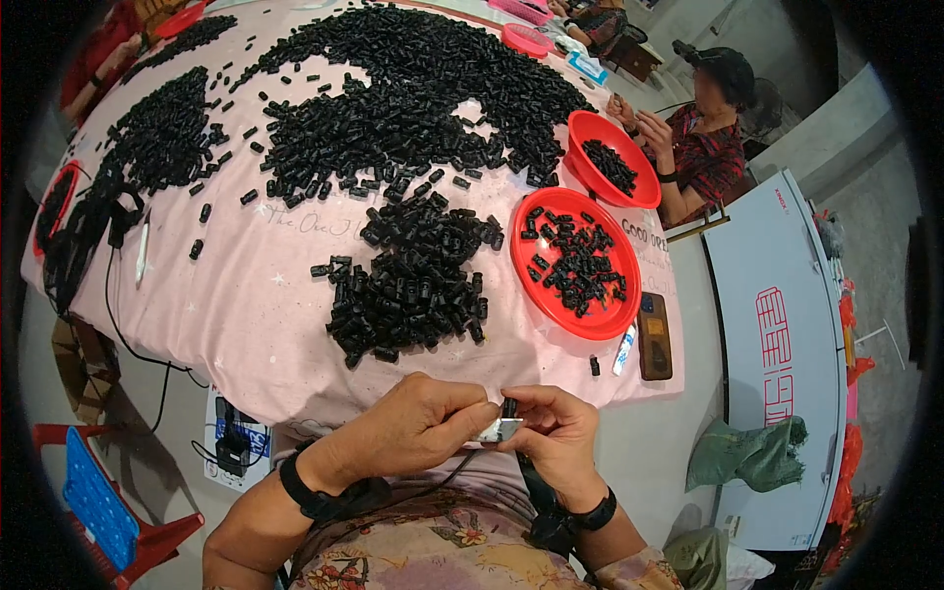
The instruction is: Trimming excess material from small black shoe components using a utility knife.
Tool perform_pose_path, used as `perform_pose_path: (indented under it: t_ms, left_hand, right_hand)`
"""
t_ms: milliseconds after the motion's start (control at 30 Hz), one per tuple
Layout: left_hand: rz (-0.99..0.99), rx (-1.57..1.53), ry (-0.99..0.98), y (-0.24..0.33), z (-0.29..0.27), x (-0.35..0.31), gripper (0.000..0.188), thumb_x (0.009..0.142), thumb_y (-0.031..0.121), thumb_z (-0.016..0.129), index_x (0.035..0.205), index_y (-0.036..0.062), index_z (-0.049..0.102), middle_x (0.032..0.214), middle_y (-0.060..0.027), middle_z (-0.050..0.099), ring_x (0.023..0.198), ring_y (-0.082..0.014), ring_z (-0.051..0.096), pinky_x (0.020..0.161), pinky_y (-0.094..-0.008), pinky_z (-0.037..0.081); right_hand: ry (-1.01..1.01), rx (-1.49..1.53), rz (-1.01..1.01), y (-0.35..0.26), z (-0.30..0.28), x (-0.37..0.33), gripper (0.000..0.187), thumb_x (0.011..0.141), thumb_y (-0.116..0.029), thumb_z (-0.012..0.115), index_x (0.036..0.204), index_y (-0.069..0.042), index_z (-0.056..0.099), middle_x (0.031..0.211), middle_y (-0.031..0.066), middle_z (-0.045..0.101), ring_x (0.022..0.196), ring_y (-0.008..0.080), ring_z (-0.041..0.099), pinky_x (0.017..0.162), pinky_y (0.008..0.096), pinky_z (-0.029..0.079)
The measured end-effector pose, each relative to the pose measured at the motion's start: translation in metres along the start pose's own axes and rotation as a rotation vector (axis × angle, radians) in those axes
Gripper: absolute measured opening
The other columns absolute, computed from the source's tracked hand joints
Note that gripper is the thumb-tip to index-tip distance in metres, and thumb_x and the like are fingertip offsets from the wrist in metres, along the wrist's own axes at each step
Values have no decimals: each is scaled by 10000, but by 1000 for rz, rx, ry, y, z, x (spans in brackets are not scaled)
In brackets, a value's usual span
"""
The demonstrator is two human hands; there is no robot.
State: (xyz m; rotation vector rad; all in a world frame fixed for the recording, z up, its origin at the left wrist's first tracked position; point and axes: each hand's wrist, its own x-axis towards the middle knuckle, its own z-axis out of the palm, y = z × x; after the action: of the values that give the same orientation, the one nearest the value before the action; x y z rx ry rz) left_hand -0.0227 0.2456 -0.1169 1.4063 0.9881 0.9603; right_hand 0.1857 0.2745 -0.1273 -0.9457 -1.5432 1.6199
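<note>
At the table's near edge my two hands meet. My left hand is closed, thumb and forefinger pinching a small flat silvery piece whose kind I cannot make out. My right hand is also closed, its fingers around a small black cylindrical part that stands upright against the silvery piece. Fingers hide most of both items. Just beyond lies a near heap of similar black cylindrical parts. A round red basin with more such parts stands to the right of that heap.
A large pile of black parts covers the far pink tablecloth. A second red basin, a phone and a co-worker are at right. Lower left stands a blue-topped red stool; a cable hangs over the left edge.
</note>
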Motion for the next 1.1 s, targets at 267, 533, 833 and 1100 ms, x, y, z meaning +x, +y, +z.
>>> perform_pose_path:
  t_ms: [267,533,833,1100]
  left_hand:
    - [20,-15,-13,4,-1,0,229,940,165,526,800,-9,574,554,-83,436,542,-100,380,505,-303,364]
    - [0,-13,-10,3,-1,0,237,946,174,520,803,-8,570,562,-83,434,549,-100,380,507,-303,362]
    - [12,-15,-4,1,-1,0,263,950,185,514,779,-12,549,560,-77,423,554,-95,377,507,-302,360]
    - [13,-35,13,4,0,-2,284,956,189,517,760,-15,544,550,-76,404,546,-97,365,502,-302,355]
  right_hand:
    - [-17,20,-4,-3,-1,0,448,717,107,744,1140,21,625,956,87,665,783,106,656,710,217,544]
    - [-19,70,15,2,-2,-1,448,725,102,741,1149,20,622,930,79,676,764,93,651,683,207,536]
    - [-18,86,4,-3,3,0,412,737,98,734,1129,29,627,903,82,675,749,92,646,667,204,533]
    - [7,59,5,-5,4,2,417,729,92,743,1125,26,630,890,79,678,739,91,638,665,202,531]
